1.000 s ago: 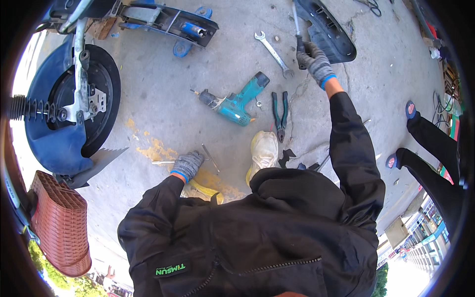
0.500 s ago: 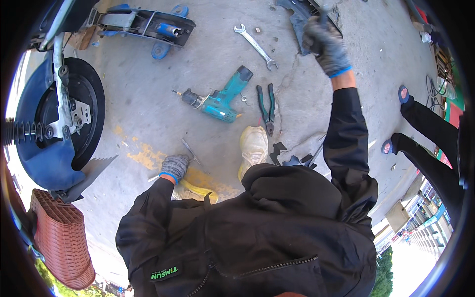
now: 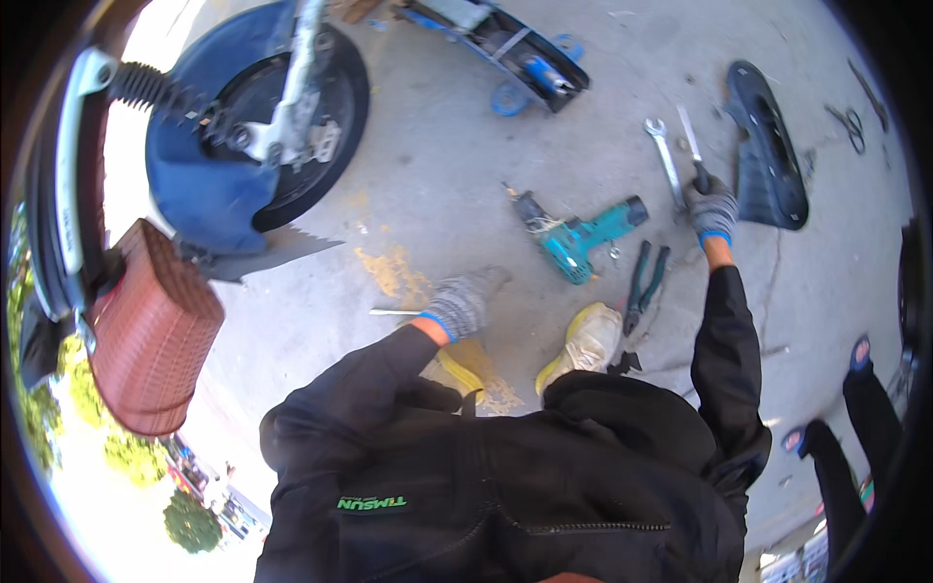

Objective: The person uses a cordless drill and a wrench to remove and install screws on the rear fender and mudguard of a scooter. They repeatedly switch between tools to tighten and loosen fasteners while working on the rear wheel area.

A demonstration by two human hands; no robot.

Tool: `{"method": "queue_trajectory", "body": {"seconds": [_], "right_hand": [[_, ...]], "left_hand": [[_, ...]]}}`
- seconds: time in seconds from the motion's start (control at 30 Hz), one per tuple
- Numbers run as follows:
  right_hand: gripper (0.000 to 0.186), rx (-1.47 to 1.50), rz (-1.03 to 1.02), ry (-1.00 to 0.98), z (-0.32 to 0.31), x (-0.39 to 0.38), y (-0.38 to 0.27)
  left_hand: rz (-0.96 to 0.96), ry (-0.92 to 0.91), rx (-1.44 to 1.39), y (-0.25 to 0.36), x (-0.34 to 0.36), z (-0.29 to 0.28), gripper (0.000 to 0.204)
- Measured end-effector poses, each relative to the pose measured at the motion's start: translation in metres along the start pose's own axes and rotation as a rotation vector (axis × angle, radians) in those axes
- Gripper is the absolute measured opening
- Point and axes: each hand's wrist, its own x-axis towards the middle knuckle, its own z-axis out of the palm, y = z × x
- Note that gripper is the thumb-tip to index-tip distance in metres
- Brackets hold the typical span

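Note:
My right hand (image 3: 712, 207), in a grey knit glove with a blue cuff, is closed round the dark handle of a slim tool with a pale metal blade (image 3: 689, 134). I cannot tell its exact kind. Close to that hand lie a double open-ended wrench (image 3: 664, 160) and a black molded plastic part (image 3: 770, 155). My left hand (image 3: 465, 299), gloved alike, is low over the concrete near my left shoe (image 3: 455, 377). Its fingers are smeared by motion. A thin pale rod (image 3: 392, 312) shows beside its wrist.
A teal cordless drill (image 3: 580, 238) and green-handled pliers (image 3: 645, 289) lie before my right shoe (image 3: 588, 340). At left are a scooter wheel (image 3: 335, 126) and brown basket (image 3: 160, 330). A blue floor jack (image 3: 515, 58) and scissors (image 3: 847, 129) lie farther off; another person's legs (image 3: 841, 486) are at right.
The view has swung, shifting the scene rightward. My right hand has come back from over the black plastic part to beside the wrench, with the bladed tool in it. My left hand has moved forward, blurred.

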Motion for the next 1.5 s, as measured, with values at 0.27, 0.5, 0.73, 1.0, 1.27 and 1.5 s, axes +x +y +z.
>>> {"method": "queue_trajectory", "body": {"seconds": [0.27, 0.5, 0.73, 1.0, 1.27, 1.5], "right_hand": [[0.025, 0.813, -0.64, -0.587, -0.069, -0.115, -0.195], [0.037, 0.742, -0.702, -0.327, -0.113, -0.118, -0.206], [0.044, 0.72, -0.846, -0.172, -0.177, -0.125, -0.236], [0.063, 0.859, -0.564, -0.256, -0.21, -0.104, -0.281], [0.063, 0.68, -0.667, 0.019, -0.258, -0.112, -0.341], [0.049, 0.354, -0.756, -0.005, -0.255, -0.142, -0.363]], "left_hand": [[-0.326, 0.303, -1.568, 0.083, 0.043, -0.073, 0.035], [-0.38, 0.398, -1.48, 0.131, 0.031, -0.13, 0.036], [-0.238, 0.366, -1.157, 0.155, 0.015, -0.197, 0.037], [0.246, 0.63, -1.729, 0.122, 0.055, -0.286, 0.019], [0.483, 0.597, -2.135, 0.109, 0.075, -0.31, 0.033], [0.437, 0.618, -2.381, 0.059, 0.067, -0.322, 0.028]]}}
